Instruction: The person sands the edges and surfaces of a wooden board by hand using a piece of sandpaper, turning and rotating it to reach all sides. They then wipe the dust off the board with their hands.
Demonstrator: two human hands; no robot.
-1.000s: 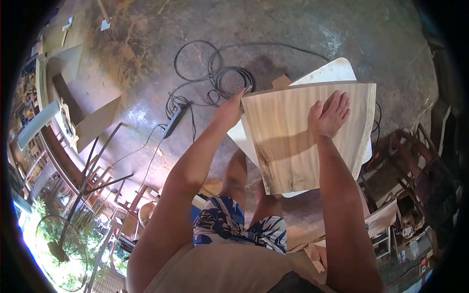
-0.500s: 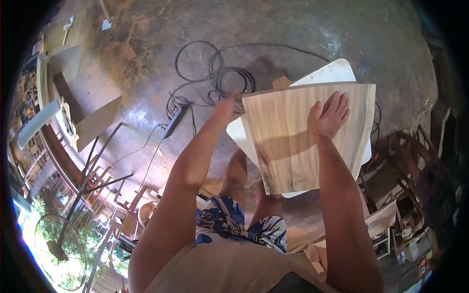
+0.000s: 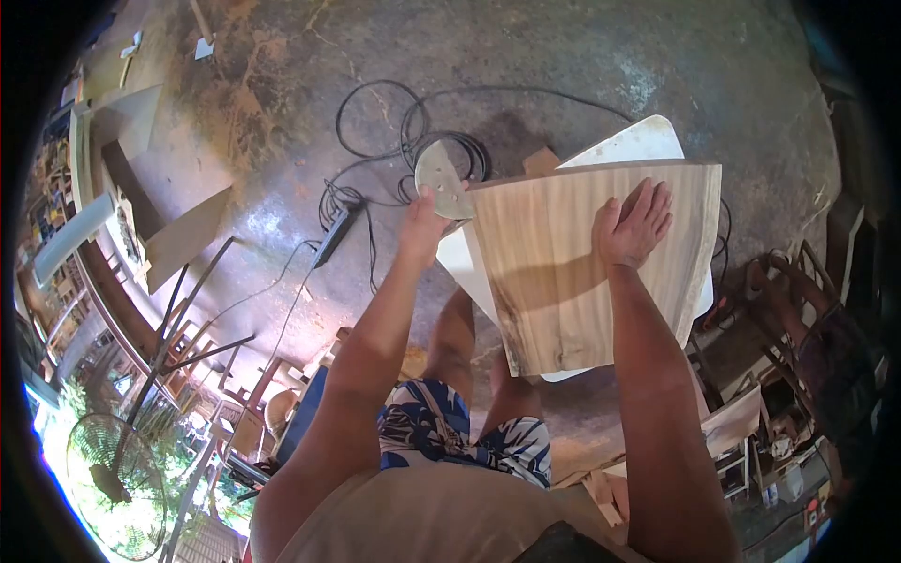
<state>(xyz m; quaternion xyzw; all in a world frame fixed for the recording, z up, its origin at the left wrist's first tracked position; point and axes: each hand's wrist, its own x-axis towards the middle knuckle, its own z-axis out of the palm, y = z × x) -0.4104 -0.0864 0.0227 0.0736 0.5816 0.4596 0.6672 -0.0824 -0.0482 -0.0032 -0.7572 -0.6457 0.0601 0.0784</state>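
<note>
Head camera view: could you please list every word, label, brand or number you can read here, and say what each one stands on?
None can be read.
The pale striped wooden board under the right hand shows only grain and a dark stain.
The tan rounded sanding disc held in the left hand is blank.
The black power strip on the concrete floor is too small to show any marking.
</note>
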